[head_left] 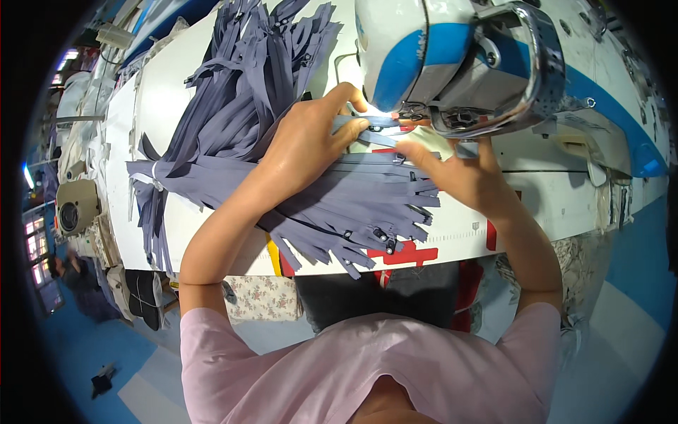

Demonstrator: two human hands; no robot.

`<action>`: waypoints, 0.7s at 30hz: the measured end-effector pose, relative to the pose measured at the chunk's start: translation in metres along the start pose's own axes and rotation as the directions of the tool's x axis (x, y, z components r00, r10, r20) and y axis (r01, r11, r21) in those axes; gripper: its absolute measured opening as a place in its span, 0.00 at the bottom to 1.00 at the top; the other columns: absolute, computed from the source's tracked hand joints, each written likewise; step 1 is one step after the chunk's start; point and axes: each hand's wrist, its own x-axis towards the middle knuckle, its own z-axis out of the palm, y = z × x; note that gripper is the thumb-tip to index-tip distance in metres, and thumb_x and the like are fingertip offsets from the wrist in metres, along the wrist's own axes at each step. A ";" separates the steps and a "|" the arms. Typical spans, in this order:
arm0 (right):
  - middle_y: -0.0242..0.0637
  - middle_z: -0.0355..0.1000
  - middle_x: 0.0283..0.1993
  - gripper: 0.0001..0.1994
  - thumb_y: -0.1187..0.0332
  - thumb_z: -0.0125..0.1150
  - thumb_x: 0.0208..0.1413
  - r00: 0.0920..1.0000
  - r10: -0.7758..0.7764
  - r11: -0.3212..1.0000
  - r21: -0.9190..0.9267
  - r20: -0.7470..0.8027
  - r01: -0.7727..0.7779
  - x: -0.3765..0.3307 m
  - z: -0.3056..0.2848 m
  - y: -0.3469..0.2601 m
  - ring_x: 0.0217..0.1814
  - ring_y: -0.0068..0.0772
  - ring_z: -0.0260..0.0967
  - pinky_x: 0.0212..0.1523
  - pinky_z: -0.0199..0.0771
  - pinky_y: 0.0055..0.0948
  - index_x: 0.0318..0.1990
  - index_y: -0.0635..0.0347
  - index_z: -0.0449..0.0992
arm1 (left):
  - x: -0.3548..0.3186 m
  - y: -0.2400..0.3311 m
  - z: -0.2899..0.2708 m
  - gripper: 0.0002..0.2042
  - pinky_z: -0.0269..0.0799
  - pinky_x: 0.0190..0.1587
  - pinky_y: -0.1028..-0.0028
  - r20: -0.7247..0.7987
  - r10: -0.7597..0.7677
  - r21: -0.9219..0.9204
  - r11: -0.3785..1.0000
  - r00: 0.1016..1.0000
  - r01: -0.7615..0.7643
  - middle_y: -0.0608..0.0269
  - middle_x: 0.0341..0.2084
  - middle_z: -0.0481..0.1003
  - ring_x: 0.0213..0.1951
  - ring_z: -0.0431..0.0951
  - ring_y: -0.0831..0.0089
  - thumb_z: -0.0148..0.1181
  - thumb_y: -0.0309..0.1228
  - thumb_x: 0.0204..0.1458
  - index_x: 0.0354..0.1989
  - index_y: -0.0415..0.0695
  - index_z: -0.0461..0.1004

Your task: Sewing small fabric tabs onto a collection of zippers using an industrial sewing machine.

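A sewing machine [402, 63], white and blue, stands over the work at the upper right, its needle area brightly lit. At the needle area lies a grey-blue zipper [383, 139], its tapes a little apart. My left hand [308, 138] pinches the zipper's left part between thumb and fingers. Close to the presser foot, my right hand [466, 177] has its thumb on the zipper's right end; its other fingers are partly hidden by the machine head. Under my left wrist spreads a tied bundle of grey-blue zippers [332, 187], with dark sliders near its right ends.
Another heap of zippers [247, 92] covers the table's upper left. The white sewing table [459, 230] has red and yellow markings along its near edge. A metal frame [547, 63] juts from the machine head. Floral fabric [261, 298] shows below the table.
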 end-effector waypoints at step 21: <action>0.41 0.76 0.38 0.13 0.74 0.73 0.47 0.978 0.202 0.967 0.148 0.057 -0.208 -0.004 0.007 0.006 0.41 0.47 0.74 0.42 0.74 0.40 0.41 0.60 0.78 | 0.007 -0.015 0.013 0.09 0.70 0.28 0.53 -0.016 0.165 0.239 0.958 0.986 -0.157 0.48 0.17 0.75 0.23 0.78 0.48 0.59 0.35 0.60 0.35 0.41 0.74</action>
